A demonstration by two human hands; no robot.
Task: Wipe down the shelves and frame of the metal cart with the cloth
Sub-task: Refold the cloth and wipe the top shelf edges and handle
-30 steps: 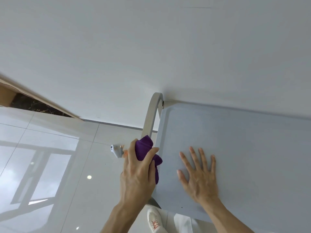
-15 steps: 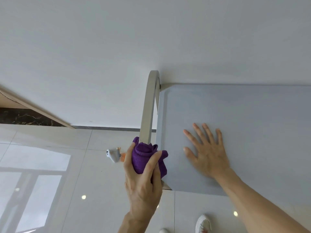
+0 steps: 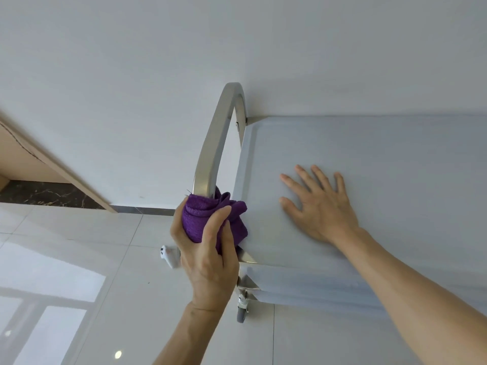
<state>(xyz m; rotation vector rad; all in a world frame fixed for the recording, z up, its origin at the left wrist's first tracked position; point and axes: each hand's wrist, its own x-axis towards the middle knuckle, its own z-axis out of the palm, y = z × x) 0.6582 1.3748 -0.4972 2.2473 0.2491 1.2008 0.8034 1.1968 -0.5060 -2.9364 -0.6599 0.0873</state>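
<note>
Since the frame half a second back, left hand (image 3: 208,255) and cloth (image 3: 210,219) sit at much the same spot on the handle bar, near its lower end; right hand (image 3: 317,206) has kept its flat placement on the top shelf; view now takes in more of the cart's lower part.

Nearest, lower centre of frame: left forearm rises to the left hand, fingers and thumb curled round the bunched purple cloth, gripping it. Cloth is wrapped about the lower part of the metal handle bar (image 3: 214,143), at the left edge of the shelf.

Lower right: right forearm runs diagonally up to the right hand, fingers spread and straight, palm pressed flat on the grey top shelf (image 3: 382,159). It holds nothing.

Below the shelf corner, a lower shelf edge and one caster wheel (image 3: 242,313) stand on the glossy white tile floor (image 3: 79,259).

Just left of the left hand, a small white object (image 3: 167,256) lies on the floor; identity unclear.

Farther, handle bar arches up to centre frame and meets the shelf's far corner. Behind: white wall (image 3: 158,61). Upper left: wooden trim (image 3: 39,156) over a dark marbled strip.
</note>
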